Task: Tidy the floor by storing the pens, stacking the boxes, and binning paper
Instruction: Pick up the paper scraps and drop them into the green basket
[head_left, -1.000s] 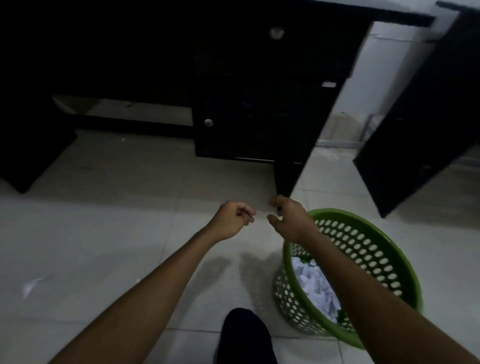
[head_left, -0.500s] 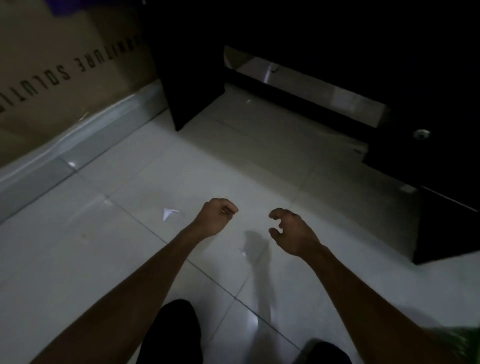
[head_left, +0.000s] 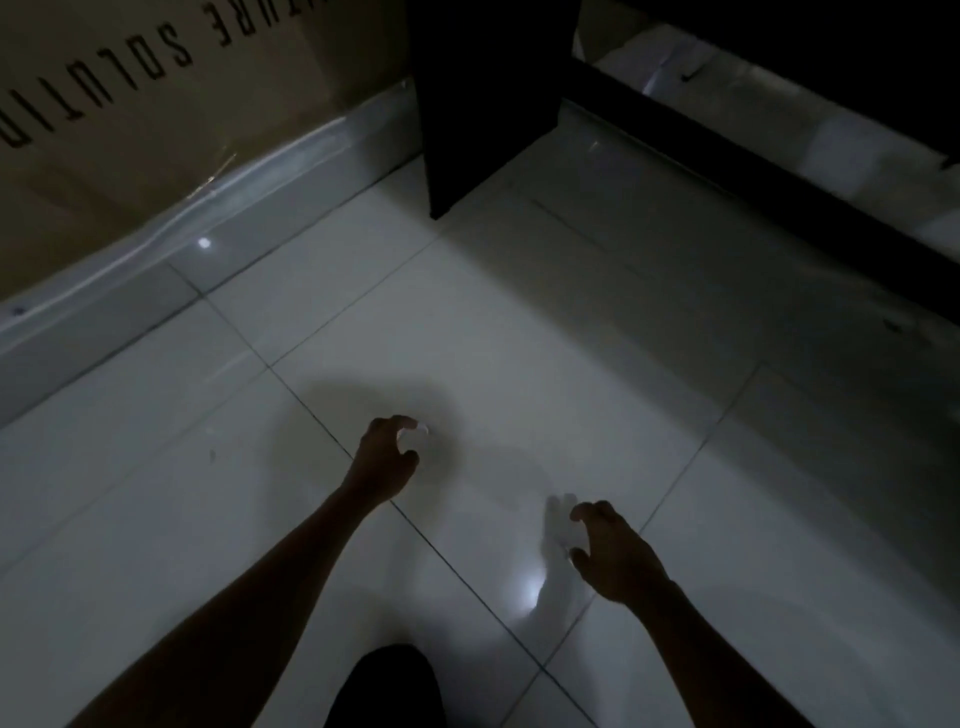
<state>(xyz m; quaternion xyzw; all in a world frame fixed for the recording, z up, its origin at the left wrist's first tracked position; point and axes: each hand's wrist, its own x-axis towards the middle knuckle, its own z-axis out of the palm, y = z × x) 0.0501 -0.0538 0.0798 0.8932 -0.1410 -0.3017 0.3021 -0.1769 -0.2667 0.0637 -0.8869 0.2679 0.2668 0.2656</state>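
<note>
My left hand (head_left: 387, 457) hovers low over the pale tiled floor (head_left: 519, 332), fingers curled and thumb apart. A tiny pale paper scrap (head_left: 422, 428) shows right at its fingertips; the fingers touch it but I cannot tell if they grip it. My right hand (head_left: 613, 551) hangs lower right, fingers spread in a claw, holding nothing. No pens, small boxes or bin are in view.
A large brown cardboard box (head_left: 130, 104) with dark lettering leans along the skirting at upper left. A dark desk panel (head_left: 483, 104) stands at top centre, with a low dark rail (head_left: 727, 150) running right. My dark-clad knee (head_left: 395, 686) is at the bottom.
My view swung left, away from the green bin, and dropped closer to the floor. My left hand reached forward to the scrap that lay to its left; my right hand lowered and opened wider.
</note>
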